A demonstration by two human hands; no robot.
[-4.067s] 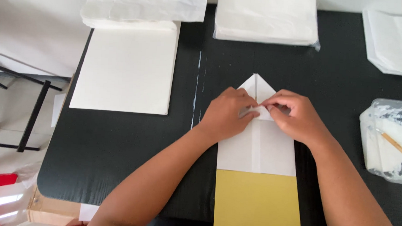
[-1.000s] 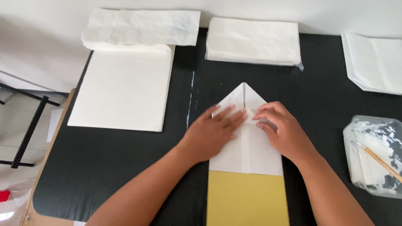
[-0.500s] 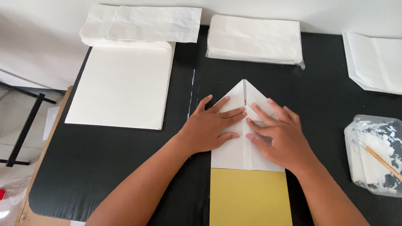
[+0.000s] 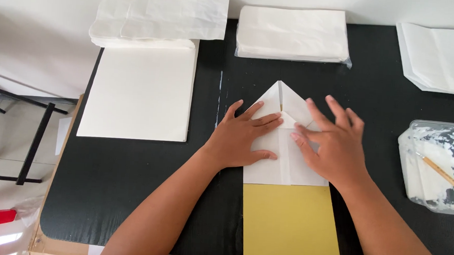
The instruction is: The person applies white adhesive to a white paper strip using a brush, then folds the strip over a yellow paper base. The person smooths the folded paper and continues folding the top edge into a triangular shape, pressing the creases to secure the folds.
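On the black table point(image 4: 130, 189), a folded white paper point(image 4: 279, 169) with a pointed top lies in the middle, above a yellow sheet point(image 4: 289, 226). The left hand point(image 4: 242, 138) and the right hand point(image 4: 332, 143) both rest flat on this paper, fingers spread and gripping nothing. At the right stands a clear tub point(image 4: 416, 168) with a brush point(image 4: 444, 175) in it.

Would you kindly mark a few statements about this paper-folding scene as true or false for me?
1. Both hands lie flat on the white folded paper. True.
2. The left hand holds a brush. False: the brush rests in the plastic tray beside the right hand.
3. The folded paper's top forms a point. True.
4. The sheet below the folded paper is blue. False: the yellow sheet lies there.
5. The table is black. True.
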